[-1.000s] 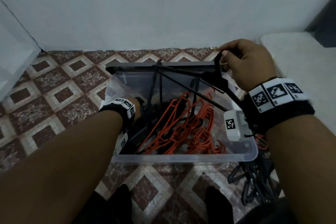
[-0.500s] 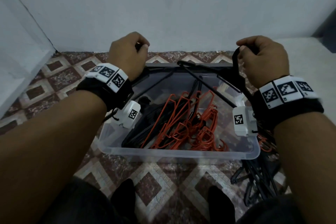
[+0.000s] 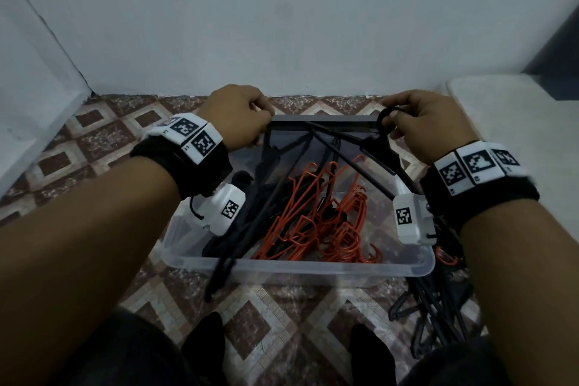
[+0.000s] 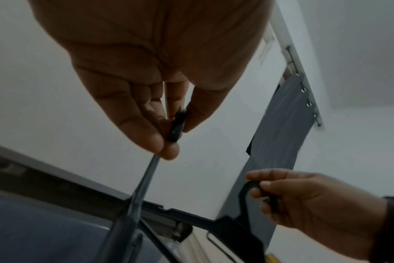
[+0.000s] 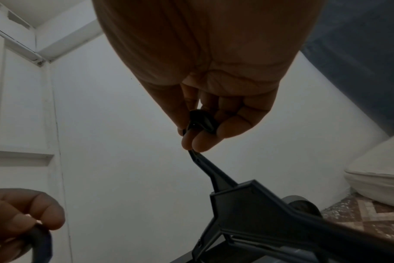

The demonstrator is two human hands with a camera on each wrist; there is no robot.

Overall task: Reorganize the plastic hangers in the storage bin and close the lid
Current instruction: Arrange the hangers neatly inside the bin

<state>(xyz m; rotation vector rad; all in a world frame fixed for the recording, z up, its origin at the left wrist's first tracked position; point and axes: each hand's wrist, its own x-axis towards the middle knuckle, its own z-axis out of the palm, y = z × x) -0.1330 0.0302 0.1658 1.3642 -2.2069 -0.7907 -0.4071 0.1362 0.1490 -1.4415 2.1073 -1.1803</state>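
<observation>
The storage bin [image 3: 297, 268] is a clear, shallow plastic tub standing on the floor in front of the person's knees. Its dark lid [image 3: 319, 118] stands at the far edge, close to the wall. Inside lies a tangle of orange hangers [image 3: 313, 219] toward the right and black hangers [image 3: 250, 213] toward the left, one black arm poking out over the near rim. More black hangers [image 3: 438, 307] lie heaped on the floor just right of the bin, with an orange hook [image 3: 446, 257] beside them.

The floor [image 3: 94, 147] is tiled in brown and cream diamonds. A pale wall [image 3: 282, 25] closes the far side, and a white cushion [image 3: 517, 110] lies at the far right.

The left hand [image 3: 238, 116] is raised over the bin's far left corner; its fingers [image 4: 151, 135] and thumb pinch the tip of a black hanger arm [image 4: 133, 195] that slopes down into the bin. The right hand [image 3: 432, 125] is over the far right corner, its fingers [image 5: 200, 142] curled round and grasping the hook [image 4: 247, 188] of a black hanger whose shoulders slope down toward the bin.
</observation>
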